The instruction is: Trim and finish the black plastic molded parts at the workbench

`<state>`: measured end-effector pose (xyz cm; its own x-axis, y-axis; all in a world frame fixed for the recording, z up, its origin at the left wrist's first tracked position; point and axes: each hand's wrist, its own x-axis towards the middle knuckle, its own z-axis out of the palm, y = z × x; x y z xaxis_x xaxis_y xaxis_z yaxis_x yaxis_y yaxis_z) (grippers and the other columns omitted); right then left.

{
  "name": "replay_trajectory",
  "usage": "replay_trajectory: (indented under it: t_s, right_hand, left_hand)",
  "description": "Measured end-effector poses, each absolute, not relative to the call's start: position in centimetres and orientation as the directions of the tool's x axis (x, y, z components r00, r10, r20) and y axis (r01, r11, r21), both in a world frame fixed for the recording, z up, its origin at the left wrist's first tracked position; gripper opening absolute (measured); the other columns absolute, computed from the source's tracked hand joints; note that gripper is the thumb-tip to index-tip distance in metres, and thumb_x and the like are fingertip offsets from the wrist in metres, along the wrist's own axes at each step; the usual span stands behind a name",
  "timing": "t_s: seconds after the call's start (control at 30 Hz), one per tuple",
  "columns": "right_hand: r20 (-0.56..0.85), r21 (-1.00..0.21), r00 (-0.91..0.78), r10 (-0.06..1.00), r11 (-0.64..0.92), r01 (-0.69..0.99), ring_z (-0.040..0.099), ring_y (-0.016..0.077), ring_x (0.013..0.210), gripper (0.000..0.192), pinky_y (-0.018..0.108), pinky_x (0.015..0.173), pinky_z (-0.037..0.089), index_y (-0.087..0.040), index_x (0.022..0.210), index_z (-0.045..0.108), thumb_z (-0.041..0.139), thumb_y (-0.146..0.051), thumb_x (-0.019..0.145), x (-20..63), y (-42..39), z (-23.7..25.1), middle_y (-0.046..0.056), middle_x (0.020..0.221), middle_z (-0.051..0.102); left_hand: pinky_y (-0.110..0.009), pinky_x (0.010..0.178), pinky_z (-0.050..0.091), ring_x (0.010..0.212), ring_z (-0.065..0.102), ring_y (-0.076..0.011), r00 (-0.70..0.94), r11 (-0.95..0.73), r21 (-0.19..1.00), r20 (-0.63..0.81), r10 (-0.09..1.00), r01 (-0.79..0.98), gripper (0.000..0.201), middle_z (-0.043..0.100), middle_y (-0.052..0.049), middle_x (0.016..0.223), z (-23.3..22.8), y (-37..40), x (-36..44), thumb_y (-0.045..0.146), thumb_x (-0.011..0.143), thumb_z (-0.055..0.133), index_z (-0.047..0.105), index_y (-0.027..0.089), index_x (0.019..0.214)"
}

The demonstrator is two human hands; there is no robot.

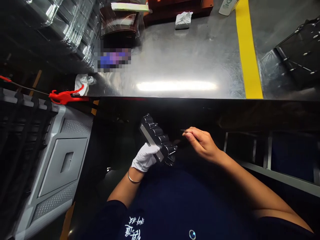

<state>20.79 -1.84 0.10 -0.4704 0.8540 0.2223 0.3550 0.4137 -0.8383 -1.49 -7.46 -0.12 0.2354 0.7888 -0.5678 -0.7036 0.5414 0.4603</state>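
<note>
My dark shirt (175, 200) fills the foreground. Beyond lies the shiny worktop (175, 66). My gloved left hand (145, 157) grips a black ridged part (157, 140) over my lap; my bare right hand (202, 143) pinches a thin tool (185, 131) beside it, trimming seemingly unfinished.

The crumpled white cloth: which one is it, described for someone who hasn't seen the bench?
Start at the shiny metal bench and go to its far edge. The crumpled white cloth lies there against a reddish-brown tray, left of the yellow floor stripe.
</note>
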Motion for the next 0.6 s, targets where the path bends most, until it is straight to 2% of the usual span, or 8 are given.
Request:
replay_trajectory:
  t_s: [0.1,0.2,0.3,0.43,0.6]
  right_hand:
    - [0.317,-0.801,-0.684,0.657,0.571,0.178,0.049,0.0107,0.055,0.035,0.024,0.052,0.038,-0.018,0.081,0.058,0.040,-0.045,0.096,20.6,-2.2,1.9,0.001,0.065,0.055]
    - [0.345,-0.727,-0.750,0.564,0.666,0.167,0.041,0.0101,0.052,0.045,0.024,0.048,0.030,-0.018,0.070,0.054,0.049,-0.059,0.088,20.2,-2.3,2.8,-0.002,0.058,0.047]
    - [0.370,-0.693,-0.743,0.558,0.698,0.179,0.035,0.0094,0.050,0.046,0.024,0.048,0.026,-0.019,0.061,0.048,0.052,-0.055,0.088,20.1,-2.3,2.8,-0.003,0.054,0.040]
    - [0.402,-0.641,-0.676,0.617,0.717,0.274,0.033,0.0096,0.049,0.048,0.025,0.047,0.023,-0.019,0.058,0.046,0.053,-0.057,0.087,20.3,-2.1,2.2,-0.003,0.053,0.038]
    - [0.403,-0.574,-0.672,0.621,0.743,0.343,0.033,0.0097,0.048,0.051,0.026,0.047,0.021,-0.019,0.053,0.044,0.047,-0.052,0.092,20.3,-2.0,2.0,-0.002,0.052,0.038]
  left_hand:
    - [-0.035,0.079,0.054,0.083,0.069,-0.0243,0.294,0.596,0.502,-0.555,0.778,-0.627,0.042,0.073,-0.008,0.090,-0.1,-7.7,-1.6,0.016,0.051,0.084,0.072,0.013,0.091]
    - [-0.035,0.075,0.053,0.078,0.069,-0.0253,0.347,0.653,0.519,-0.569,0.746,-0.552,0.044,0.073,-0.010,0.086,0.1,-7.6,-1.3,0.020,0.049,0.086,0.072,0.011,0.090]
    - [-0.033,0.073,0.053,0.075,0.068,-0.0233,0.333,0.638,0.536,-0.560,0.759,-0.552,0.044,0.072,-0.008,0.083,0.1,-7.7,-1.0,0.021,0.050,0.086,0.072,0.012,0.090]
    - [-0.030,0.071,0.052,0.073,0.066,-0.0190,0.263,0.592,0.542,-0.565,0.782,-0.597,0.039,0.071,-0.005,0.081,-0.1,-8.0,-0.8,0.021,0.054,0.085,0.071,0.013,0.090]
    - [-0.028,0.069,0.051,0.065,0.064,-0.0147,0.241,0.613,0.464,-0.636,0.733,-0.640,0.024,0.067,-0.003,0.072,0.1,-8.0,-0.3,0.019,0.060,0.080,0.067,0.012,0.079]
